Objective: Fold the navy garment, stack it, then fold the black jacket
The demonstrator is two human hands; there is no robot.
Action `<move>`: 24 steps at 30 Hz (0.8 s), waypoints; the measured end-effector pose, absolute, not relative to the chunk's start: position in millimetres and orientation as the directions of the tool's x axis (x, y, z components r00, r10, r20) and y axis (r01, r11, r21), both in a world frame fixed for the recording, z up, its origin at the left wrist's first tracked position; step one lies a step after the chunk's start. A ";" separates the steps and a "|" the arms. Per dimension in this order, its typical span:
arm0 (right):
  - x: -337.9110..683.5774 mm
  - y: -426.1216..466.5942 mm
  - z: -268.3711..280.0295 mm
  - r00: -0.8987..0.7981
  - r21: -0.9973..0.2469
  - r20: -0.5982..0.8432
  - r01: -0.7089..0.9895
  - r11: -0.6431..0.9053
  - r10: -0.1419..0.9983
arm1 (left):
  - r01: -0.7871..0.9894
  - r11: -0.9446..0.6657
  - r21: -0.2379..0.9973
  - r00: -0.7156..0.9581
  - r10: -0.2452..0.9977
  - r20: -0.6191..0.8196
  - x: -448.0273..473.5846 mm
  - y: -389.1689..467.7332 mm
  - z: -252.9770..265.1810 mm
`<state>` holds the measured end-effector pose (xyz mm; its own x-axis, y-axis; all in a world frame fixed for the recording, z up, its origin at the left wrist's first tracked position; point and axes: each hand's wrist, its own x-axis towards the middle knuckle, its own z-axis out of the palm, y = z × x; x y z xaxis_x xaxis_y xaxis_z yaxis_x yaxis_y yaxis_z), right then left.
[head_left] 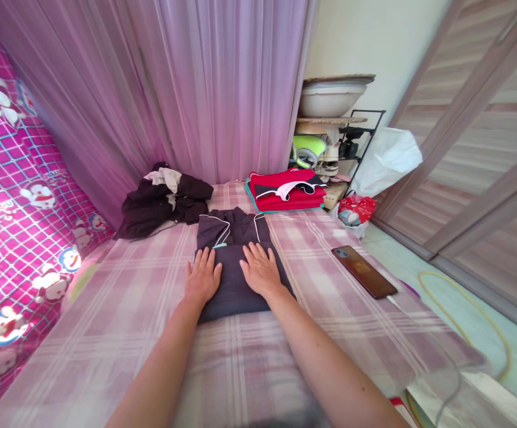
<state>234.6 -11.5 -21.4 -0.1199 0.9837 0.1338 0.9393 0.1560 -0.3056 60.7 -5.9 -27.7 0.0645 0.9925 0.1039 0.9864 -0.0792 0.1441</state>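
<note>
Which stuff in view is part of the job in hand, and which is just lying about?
Job:
- dark garment, folded, left hand and right hand flat on it
- perhaps red stack, folded clothes
- perhaps black heap, crumpled

Lying about:
- phone, on the bed
- basin
- white bag
- red bag

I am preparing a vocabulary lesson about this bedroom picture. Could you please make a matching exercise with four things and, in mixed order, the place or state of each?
Things
1. folded dark garment
2. smartphone
3. red folded clothes
4. crumpled dark clothes

Places or states
A. stacked, with teal showing at the bottom edge
B. under the left hand and the right hand
C. in a loose heap
D. camera side up, attached to a white cable

Pairs: 1-B, 2-D, 3-A, 4-C
</note>
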 end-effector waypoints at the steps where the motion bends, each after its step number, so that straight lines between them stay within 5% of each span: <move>1: 244.6 -10.9 -23.3 -0.081 -0.303 0.114 0.946 0.113 0.990 | 0.986 -0.077 0.146 0.063 0.993 0.098 60.5 -6.0 -27.3; 7: 270.6 -9.1 -25.9 0.010 -0.309 0.031 0.951 0.000 0.999 | 0.988 -0.060 0.139 0.054 0.998 0.045 61.8 -4.4 -14.7; 11: 266.4 -9.9 -27.5 0.024 -0.292 0.065 0.957 -0.004 0.998 | 0.990 -0.080 0.120 0.064 0.989 0.135 97.2 -10.9 0.0; 17: 267.7 -8.3 -29.4 0.039 -0.311 0.029 0.950 -0.028 0.999 | 0.946 -0.202 0.252 0.164 0.973 0.165 153.6 -18.6 -9.2; 24: 268.6 -7.6 -34.4 0.028 -0.285 0.061 0.959 -0.010 0.998 | 0.976 -0.160 0.146 0.132 0.974 0.185 92.7 -8.5 -23.0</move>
